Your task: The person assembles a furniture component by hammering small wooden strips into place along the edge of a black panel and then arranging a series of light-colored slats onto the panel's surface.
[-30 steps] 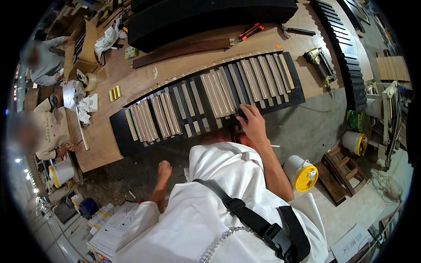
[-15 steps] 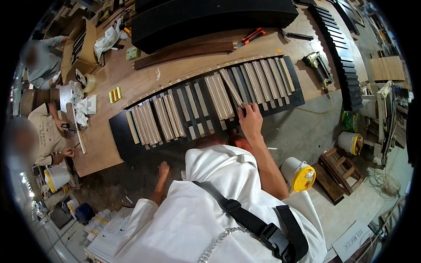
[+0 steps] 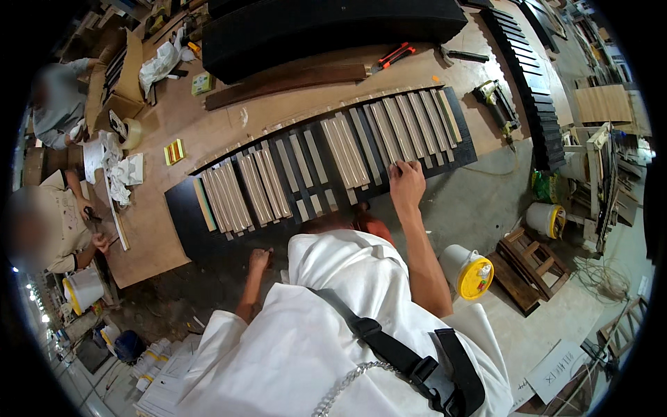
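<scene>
A long black panel (image 3: 182, 208) lies across the worktable, with rows of narrow grey-beige strips (image 3: 224, 201) on it. Many of them carry pale glossy lines along their length. My right hand (image 3: 408, 186) is at the panel's near edge, fingers pinched on the lower end of a strip (image 3: 383, 133) right of the middle. That strip lies almost in line with its neighbours to the right. My left hand (image 3: 260, 260) hangs low beside my body, away from the panel. Its fingers are curled, and nothing shows in them.
Beyond the panel lie a dark wooden board (image 3: 288, 86), red-handled cutters (image 3: 396, 55), a hammer (image 3: 464, 55) and a nail gun (image 3: 499, 108). A large black box-like piece (image 3: 333, 35) stands behind. Two people work at the left. A yellow-lidded bucket (image 3: 475, 276) stands at my right.
My right hand has moved a little to the right. The strip under it stood slanted and apart before; now it lies nearly parallel beside the right-hand group. My left hand stays low.
</scene>
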The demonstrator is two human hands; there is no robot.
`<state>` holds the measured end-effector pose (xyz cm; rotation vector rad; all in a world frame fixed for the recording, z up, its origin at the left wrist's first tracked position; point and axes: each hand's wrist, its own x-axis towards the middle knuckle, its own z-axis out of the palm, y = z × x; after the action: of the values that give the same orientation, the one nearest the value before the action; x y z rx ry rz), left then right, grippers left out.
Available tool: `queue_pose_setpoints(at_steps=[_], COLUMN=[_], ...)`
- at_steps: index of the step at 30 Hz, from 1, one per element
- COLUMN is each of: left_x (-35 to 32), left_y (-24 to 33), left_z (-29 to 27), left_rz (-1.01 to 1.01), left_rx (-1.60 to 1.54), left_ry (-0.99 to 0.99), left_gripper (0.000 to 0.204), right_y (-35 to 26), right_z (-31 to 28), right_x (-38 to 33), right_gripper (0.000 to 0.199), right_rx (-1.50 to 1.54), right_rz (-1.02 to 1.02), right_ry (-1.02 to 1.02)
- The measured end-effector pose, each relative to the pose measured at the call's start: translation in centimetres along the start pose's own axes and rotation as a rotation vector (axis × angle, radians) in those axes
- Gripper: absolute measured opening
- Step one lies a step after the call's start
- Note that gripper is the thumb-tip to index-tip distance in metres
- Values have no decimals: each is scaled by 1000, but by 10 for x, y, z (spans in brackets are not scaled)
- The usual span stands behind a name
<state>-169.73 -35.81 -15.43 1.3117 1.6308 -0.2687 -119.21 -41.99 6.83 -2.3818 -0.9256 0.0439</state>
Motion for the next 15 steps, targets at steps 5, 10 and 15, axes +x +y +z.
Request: queue_pose_setpoints(at_steps=[5, 10, 15], left_x=[-13, -11, -11], left_y=[58, 58, 24], left_z=[-11, -9, -13], left_rz=[-8, -194, -20], left_rx=[219, -201, -37], left_ry=[-99, -14, -13], left_gripper=[29, 29, 30], right_y=[-7, -13, -2], right_z=[4, -12, 0], right_x=[-4, -20, -16], right_gripper=[33, 49, 43], right_rx=[44, 177, 326], right_rz=[-53, -298, -169], right_ry=[39, -189, -253])
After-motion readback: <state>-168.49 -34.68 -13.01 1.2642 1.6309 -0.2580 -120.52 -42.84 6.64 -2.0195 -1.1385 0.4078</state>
